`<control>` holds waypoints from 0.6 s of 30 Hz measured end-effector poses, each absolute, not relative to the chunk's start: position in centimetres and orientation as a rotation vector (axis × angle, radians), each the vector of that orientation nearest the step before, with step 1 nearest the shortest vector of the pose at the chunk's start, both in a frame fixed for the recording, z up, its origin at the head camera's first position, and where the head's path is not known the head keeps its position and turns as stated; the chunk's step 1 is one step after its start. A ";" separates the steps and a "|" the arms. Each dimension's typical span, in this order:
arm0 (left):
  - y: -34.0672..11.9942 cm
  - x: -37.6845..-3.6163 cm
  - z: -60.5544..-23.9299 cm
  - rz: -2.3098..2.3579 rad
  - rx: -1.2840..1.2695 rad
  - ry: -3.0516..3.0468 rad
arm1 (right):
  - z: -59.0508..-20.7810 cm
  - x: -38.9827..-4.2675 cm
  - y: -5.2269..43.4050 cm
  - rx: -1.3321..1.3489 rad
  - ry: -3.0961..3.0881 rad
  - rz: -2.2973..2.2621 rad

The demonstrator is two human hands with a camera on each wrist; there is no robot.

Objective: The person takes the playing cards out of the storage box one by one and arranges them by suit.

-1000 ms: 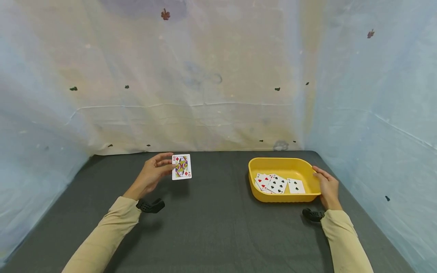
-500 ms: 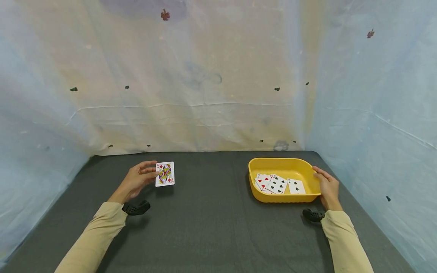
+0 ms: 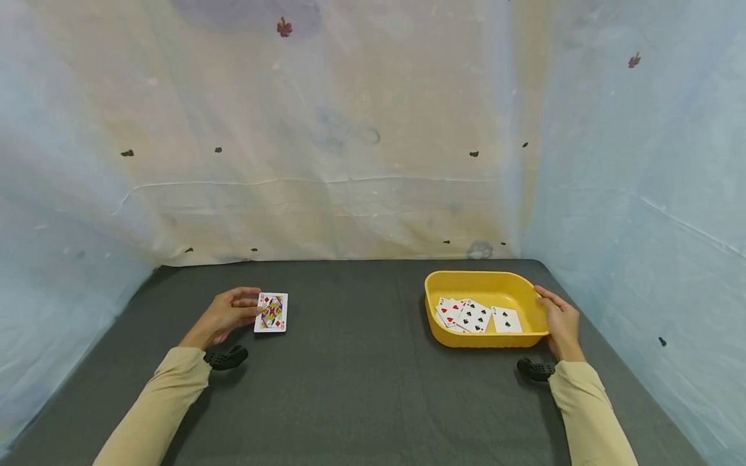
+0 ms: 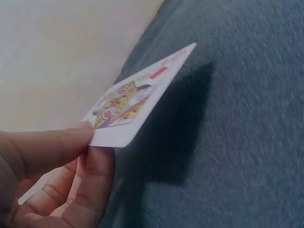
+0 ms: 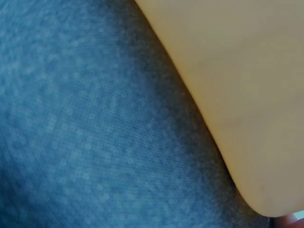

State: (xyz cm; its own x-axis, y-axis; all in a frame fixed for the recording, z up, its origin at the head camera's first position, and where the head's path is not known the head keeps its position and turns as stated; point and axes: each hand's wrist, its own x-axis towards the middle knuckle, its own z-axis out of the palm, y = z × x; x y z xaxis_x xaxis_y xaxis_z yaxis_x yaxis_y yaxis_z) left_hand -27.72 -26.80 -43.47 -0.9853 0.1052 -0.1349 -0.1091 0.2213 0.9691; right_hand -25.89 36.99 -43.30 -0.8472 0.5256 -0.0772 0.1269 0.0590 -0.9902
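Note:
My left hand (image 3: 224,316) pinches a queen of diamonds playing card (image 3: 272,313) by its left edge, thumb on the printed face. In the left wrist view the card (image 4: 128,107) is tilted just above the dark cloth, casting a shadow. On the right, my right hand (image 3: 561,323) grips the right rim of a yellow plastic tray (image 3: 484,341). Several playing cards (image 3: 506,320) lie face up inside it, hearts and spades, some overlapping. The right wrist view shows mostly the tray's outer wall (image 5: 251,95), with a fingertip barely in the corner.
A dark grey cloth (image 3: 361,388) covers the table between the hands. Pale, stained sheeting (image 3: 350,129) hangs behind the table and along both sides. Each wrist wears a black strap (image 3: 226,358).
The left hand has moved left and nearer to me, lowering the queen of diamonds toward the table. The right hand and the tray have stayed in place.

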 end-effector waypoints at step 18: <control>-26.9 -27.9 -44.5 1.475 0.103 2.679 | -43.5 -25.9 37.0 -0.649 -2.038 1.843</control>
